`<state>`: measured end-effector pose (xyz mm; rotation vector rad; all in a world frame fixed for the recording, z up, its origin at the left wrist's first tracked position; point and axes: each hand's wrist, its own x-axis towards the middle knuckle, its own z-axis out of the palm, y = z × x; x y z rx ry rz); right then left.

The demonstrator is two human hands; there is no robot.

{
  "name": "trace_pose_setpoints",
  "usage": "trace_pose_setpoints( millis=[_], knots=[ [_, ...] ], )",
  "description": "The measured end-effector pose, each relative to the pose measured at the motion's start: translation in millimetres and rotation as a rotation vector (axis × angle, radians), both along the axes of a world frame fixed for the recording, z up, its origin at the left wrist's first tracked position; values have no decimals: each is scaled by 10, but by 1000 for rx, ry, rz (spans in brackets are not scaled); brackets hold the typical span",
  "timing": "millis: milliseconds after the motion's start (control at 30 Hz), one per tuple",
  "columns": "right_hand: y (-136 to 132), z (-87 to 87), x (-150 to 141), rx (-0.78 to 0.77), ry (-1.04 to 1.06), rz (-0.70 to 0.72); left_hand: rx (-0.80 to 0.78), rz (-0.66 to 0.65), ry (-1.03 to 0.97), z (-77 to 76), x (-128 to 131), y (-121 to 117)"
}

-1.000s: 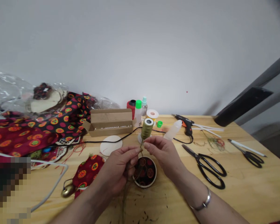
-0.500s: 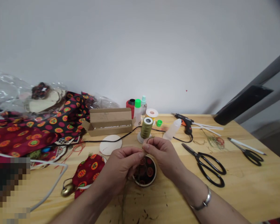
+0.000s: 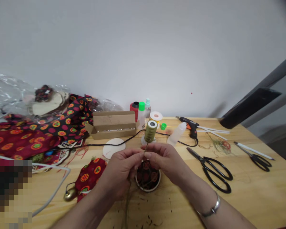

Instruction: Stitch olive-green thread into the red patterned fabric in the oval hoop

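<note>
Thumb and fingers of my left hand [image 3: 124, 167] are pinched on a thin olive-green cord [image 3: 146, 148]. My right hand [image 3: 163, 159] pinches the same cord, its fingertips meeting those of the left. A strand of it hangs below my left hand toward the table's front. Under my fingers lies a round piece covered in dark patterned fabric with a pale rim [image 3: 148, 179], partly hidden by the hands. Just behind them stands a spool of olive thread [image 3: 151, 131].
Black-handled scissors [image 3: 211, 168] lie to the right, with smaller scissors [image 3: 257, 159] beyond. A glue gun [image 3: 189, 125], a white squeeze bottle [image 3: 177, 133] and a cardboard box [image 3: 113, 127] stand behind. Left are patterned red fabric [image 3: 91, 175], a brass bell [image 3: 70, 194] and a white disc [image 3: 113, 148].
My right hand has turned slightly and its fingertips have come closer to my left hand's. The cord's end now shows sticking up above the fingers. The view has shifted slightly.
</note>
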<state>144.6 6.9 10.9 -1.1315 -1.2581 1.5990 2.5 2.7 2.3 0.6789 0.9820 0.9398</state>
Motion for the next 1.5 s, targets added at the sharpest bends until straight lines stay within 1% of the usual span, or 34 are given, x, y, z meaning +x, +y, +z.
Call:
trace_pose_setpoints(
  millis=[100, 233, 400, 633, 867, 1100, 1367, 1500],
  knots=[
    [14, 1, 3, 40, -34, -50, 14, -16, 31, -29, -13, -4],
    [15, -9, 7, 49, -36, -138, 24, -29, 59, -37, -16, -7],
    [24, -17, 12, 50, -38, -174, 39, -45, 106, -34, -7, -5],
    [26, -14, 17, 48, -82, -163, 42, -78, 69, -32, -7, -14],
    [26, -1, 16, 44, -98, -168, 77, -91, 118, 25, -7, -20],
    [24, 3, 12, 36, -99, -169, 96, -83, 183, 7, -4, -12],
    [28, 5, 31, 100, -177, -129, 100, -82, 138, 11, -17, -28],
    [33, 24, 35, 81, -151, -111, 92, -90, 132, -20, -24, -12]
  ],
)
